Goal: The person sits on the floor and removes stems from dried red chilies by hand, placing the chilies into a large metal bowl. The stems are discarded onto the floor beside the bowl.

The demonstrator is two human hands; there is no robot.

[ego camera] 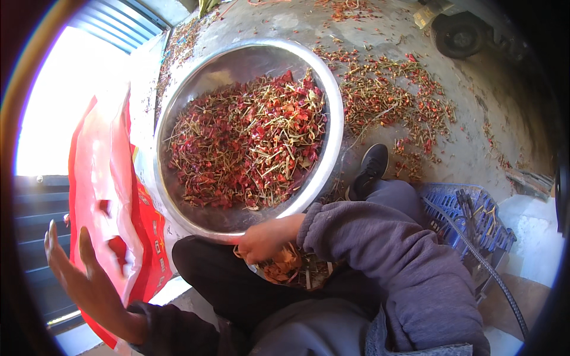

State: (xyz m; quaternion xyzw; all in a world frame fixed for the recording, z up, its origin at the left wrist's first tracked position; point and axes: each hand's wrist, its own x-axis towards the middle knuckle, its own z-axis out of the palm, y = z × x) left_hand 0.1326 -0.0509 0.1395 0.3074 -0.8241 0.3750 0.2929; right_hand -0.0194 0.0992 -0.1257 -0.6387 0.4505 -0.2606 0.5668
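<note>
A wide metal basin (329, 84) stands before me, tilted in view. It holds a heap of dried red plant pieces (249, 138) mixed with pale stems, which look like chilli scraps. My right hand (267, 240), slightly blurred, is curled at the near rim of the basin. Below it, between my legs, lie orange-brown dried pieces (282, 265) in a container mostly hidden by the hand and sleeve. Whether the fingers grip anything is unclear. At the left, my left hand (84, 276) is raised with fingers spread and nothing in it, beside a red and white plastic sack (100, 169).
More red pieces and stems (383, 93) are strewn over the concrete floor (472, 111). A blue plastic crate (463, 196) sits to my right, with a braided hose (481, 260) across it. A black wheel (461, 34) stands at the far right. My shoe (374, 164) is right of the basin.
</note>
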